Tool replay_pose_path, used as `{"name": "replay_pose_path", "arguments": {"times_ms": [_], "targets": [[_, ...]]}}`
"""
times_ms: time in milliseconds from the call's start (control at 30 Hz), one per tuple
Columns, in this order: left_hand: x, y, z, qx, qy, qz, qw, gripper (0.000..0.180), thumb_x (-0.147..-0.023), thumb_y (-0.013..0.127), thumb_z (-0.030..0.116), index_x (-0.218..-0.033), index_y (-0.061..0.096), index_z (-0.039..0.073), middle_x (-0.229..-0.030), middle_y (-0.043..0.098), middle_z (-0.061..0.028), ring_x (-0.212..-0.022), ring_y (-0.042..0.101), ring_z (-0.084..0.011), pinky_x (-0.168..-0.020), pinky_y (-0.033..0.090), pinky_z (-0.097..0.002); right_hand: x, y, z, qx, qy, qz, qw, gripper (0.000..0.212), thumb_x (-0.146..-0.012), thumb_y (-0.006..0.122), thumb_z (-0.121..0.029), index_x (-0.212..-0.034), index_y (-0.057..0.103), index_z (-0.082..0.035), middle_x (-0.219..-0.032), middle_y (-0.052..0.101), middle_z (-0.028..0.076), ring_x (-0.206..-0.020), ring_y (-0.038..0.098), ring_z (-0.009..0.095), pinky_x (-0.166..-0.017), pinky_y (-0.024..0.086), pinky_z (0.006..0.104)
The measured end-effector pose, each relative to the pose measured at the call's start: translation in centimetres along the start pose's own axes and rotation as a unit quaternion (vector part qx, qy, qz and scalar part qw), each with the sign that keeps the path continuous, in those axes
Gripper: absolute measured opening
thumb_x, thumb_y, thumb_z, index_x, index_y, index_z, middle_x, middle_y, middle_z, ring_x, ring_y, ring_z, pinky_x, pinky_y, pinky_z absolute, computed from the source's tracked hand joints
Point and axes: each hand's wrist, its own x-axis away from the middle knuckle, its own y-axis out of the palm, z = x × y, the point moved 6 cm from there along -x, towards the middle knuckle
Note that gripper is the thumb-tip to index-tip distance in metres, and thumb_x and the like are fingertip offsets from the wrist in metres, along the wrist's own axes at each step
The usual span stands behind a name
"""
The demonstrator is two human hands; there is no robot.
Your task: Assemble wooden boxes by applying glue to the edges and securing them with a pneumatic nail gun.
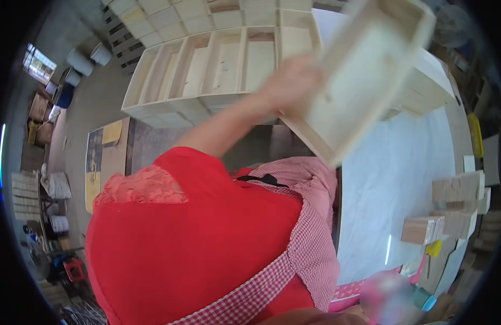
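Observation:
My left hand (pixel 300 81) grips the long left edge of a shallow, open-topped wooden box (pixel 353 86), its fingers partly hidden and smeared by motion. The pale box is tilted, held up over the left edge of a white-topped table (pixel 402 189). Behind my left hand stand rows of similar open wooden boxes (pixel 223 62), packed side by side. My right hand does not show.
Small stacked wooden blocks (pixel 424 230) sit at the table's right side. Another wooden box (pixel 424 89) lies at its far end. Near the lower right are a blurred pink round thing (pixel 388 298) and a teal cup (pixel 424 299). A cardboard sheet (pixel 112 157) lies at left.

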Motion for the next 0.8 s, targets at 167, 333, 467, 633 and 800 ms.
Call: {"name": "replay_pose_path", "arguments": {"times_ms": [167,333,467,633,800], "targets": [[0.8,-15.4,-4.9,-0.158,-0.002,0.204,0.966,0.029,-0.091,0.055,0.020,-0.108,0.065,-0.002,-0.089,0.069,-0.0080,-0.069,0.063,-0.0163,-0.062,0.050,-0.0306,-1.0,5.7,-1.3,-0.180,-0.023,-0.079,0.980,0.035,-0.095,0.062,-0.023,-0.114,0.066,0.006,-0.105,0.070,0.018,-0.089,0.067,0.027,-0.080,0.054,0.0360],[-0.7,-19.0,-14.0,-0.206,-0.187,0.236,0.931,0.037,-0.081,0.051,0.016,-0.105,0.065,-0.008,-0.091,0.068,-0.0267,-0.081,0.068,-0.0346,-0.072,0.052,-0.0412,0.7,7.0,-5.9,-0.267,-0.039,-0.129,0.954,0.023,-0.096,0.060,-0.009,-0.110,0.068,0.008,-0.101,0.069,0.015,-0.083,0.063,0.016,-0.070,0.052,0.0283],[-0.8,-16.5,-14.6,-0.237,-0.240,0.194,0.921,0.038,-0.080,0.050,0.015,-0.104,0.065,-0.010,-0.097,0.068,-0.0295,-0.087,0.068,-0.0390,-0.073,0.052,-0.0453,-0.6,6.6,-7.1,-0.233,-0.182,-0.130,0.946,0.023,-0.097,0.058,-0.007,-0.114,0.068,0.004,-0.098,0.069,0.012,-0.081,0.062,0.017,-0.070,0.052,0.0292],[-4.9,-14.7,-19.7,-0.213,-0.303,0.161,0.915,0.038,-0.082,0.051,0.016,-0.106,0.065,-0.009,-0.104,0.066,-0.0309,-0.098,0.066,-0.0426,-0.080,0.050,-0.0493,1.0,6.3,-6.6,-0.184,-0.168,-0.150,0.957,0.025,-0.098,0.053,-0.005,-0.117,0.068,0.002,-0.100,0.069,0.011,-0.079,0.061,0.018,-0.070,0.052,0.0304],[-5.1,-18.9,-24.5,-0.297,-0.148,0.086,0.939,0.030,-0.094,0.051,0.023,-0.102,0.065,-0.002,-0.091,0.067,-0.0148,-0.082,0.063,-0.0227,-0.072,0.051,-0.0401,1.8,7.2,-9.7,-0.206,-0.161,-0.203,0.944,0.029,-0.098,0.048,-0.004,-0.119,0.068,-0.001,-0.082,0.064,0.008,-0.071,0.052,0.016,-0.066,0.045,0.0311]]}}
